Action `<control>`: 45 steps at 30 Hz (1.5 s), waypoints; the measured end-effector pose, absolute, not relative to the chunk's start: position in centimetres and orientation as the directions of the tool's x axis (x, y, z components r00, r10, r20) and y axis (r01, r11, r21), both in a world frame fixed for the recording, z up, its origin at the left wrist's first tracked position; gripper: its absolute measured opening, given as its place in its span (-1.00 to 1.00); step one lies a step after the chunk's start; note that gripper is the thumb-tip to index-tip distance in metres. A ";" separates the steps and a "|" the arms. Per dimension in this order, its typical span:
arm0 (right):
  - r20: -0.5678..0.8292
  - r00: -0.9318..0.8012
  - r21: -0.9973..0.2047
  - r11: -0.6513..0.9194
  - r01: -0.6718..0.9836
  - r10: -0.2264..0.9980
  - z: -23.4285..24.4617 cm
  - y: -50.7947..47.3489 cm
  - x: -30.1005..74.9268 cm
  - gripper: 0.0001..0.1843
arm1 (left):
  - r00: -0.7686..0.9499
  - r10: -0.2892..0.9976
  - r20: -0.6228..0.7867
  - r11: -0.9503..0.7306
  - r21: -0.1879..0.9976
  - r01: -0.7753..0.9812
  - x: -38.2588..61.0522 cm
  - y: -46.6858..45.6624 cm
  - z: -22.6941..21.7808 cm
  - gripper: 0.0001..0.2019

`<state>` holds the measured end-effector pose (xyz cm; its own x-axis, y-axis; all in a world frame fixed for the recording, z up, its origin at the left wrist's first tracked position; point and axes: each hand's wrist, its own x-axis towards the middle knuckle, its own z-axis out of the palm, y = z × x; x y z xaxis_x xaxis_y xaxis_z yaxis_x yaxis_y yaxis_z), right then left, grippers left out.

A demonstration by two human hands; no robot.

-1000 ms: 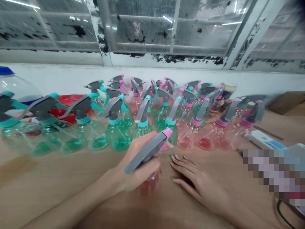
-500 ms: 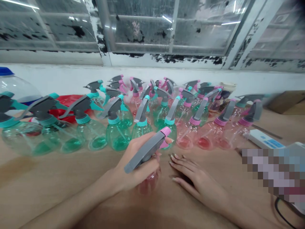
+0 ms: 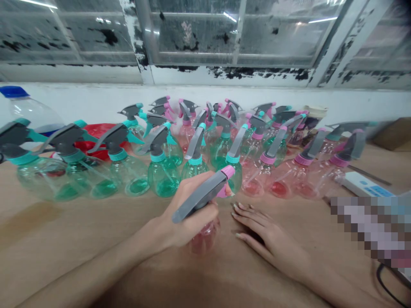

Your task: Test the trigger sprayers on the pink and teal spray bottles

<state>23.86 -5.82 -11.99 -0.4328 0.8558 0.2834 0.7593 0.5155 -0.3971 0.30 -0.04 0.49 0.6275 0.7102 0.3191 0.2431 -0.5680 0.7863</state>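
My left hand [image 3: 189, 214] is wrapped round the neck of a pink spray bottle [image 3: 204, 239], below its grey head with a pink nozzle. The bottle is upright at the table's near middle; my fingers hide its collar and part of the trigger. To its right, my right hand [image 3: 266, 235] lies palm down on the table, fingers stretched out, holding nothing. Just beyond both hands runs a row of spray bottles: green ones with teal collars, such as a green spray bottle [image 3: 162, 179], then pink ones, such as a pink spray bottle [image 3: 279, 177].
More spray bottles stand behind the front row. A red bag [image 3: 96, 130] and a large clear bottle with a blue cap [image 3: 14, 92] are at the left. Rightward are a white box [image 3: 369, 186], a brown carton [image 3: 393, 134] and a black cable [image 3: 380, 280]. A white wall [image 3: 80, 96] rises behind.
The whole view has shifted slightly, with the bottles appearing a little further right and higher. My left hand keeps its hold on the pink spray bottle; my right hand still rests flat.
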 end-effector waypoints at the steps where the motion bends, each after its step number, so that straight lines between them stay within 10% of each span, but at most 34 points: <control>1: 0.285 -0.434 -0.397 0.518 0.758 0.854 -12.0 -5.8 23.9 -0.54 | 0.631 0.712 0.309 -0.557 0.795 0.239 0.3 0.0 0.5 -0.82; 45: 0.285 -0.429 -0.379 0.512 0.771 0.857 -12.4 -5.9 24.0 -0.54 | 0.618 0.725 0.304 -0.532 0.817 0.221 0.6 -0.1 0.6 -0.68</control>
